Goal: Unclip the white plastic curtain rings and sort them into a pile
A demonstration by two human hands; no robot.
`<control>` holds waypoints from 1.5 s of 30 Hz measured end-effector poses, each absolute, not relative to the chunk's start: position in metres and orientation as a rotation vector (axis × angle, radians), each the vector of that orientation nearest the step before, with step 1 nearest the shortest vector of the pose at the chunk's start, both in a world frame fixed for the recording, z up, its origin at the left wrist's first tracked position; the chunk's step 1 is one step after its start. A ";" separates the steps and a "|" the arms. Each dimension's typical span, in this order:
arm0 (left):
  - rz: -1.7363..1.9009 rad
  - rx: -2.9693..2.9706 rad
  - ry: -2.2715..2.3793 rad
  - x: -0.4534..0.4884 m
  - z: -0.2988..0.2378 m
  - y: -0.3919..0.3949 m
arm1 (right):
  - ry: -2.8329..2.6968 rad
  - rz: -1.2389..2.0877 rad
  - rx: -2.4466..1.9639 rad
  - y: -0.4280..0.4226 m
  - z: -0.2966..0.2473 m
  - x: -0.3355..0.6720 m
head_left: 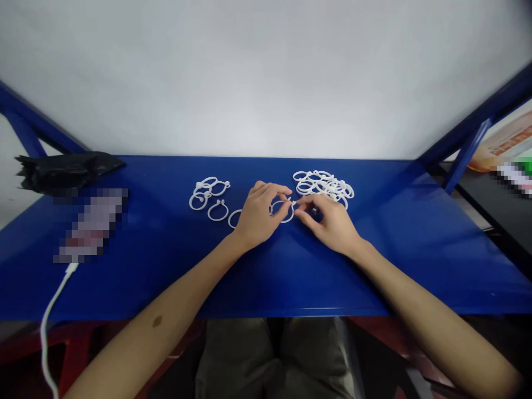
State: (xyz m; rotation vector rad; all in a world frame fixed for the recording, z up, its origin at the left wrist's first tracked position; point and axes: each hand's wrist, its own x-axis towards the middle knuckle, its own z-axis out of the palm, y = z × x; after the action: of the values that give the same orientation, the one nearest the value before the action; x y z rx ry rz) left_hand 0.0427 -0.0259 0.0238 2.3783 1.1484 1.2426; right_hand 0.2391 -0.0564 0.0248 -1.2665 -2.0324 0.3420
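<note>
Between my two hands is an open white plastic ring (287, 221) with small knobs at its ends. My left hand (258, 215) pinches it at the top near the knobs, thumb and forefinger almost meeting. From the other side, the curled fingertips of my right hand (326, 220) are at the ring's right knob; the exact contact is too small to make out. Just left of my left hand lies another white ring (233, 220), partly covered by it. A single white ring (218, 210) rests farther left. Behind my right hand is a heap of white rings (322, 183).
A smaller group of linked or overlapping white rings (203, 191) lies at left on the blue table (266, 277). Farther left are a black plastic bag (70, 170) and a blurred-out phone (91, 224) with a white cable (50, 310). A pale wall (266, 83) stands behind.
</note>
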 end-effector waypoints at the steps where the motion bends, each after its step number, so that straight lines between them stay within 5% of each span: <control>1: 1.288 2.352 1.146 0.044 0.024 -0.027 | -2.008 0.400 -1.268 -0.058 0.025 0.238; 21: 0.987 1.958 0.975 0.046 0.024 -0.032 | -1.943 0.524 -1.223 -0.060 0.022 0.235; 35: 1.175 1.792 1.192 0.043 0.033 -0.031 | -1.966 0.589 -1.191 -0.063 0.022 0.233; 45: 1.120 1.747 0.940 0.043 0.027 -0.030 | -1.916 0.576 -1.235 -0.061 0.022 0.240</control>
State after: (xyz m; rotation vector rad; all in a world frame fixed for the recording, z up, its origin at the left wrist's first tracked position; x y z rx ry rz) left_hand 0.0435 -0.0303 0.0268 1.7474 0.9402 1.1200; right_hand 0.2399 -0.0608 0.0220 -1.2346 -1.9158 0.5756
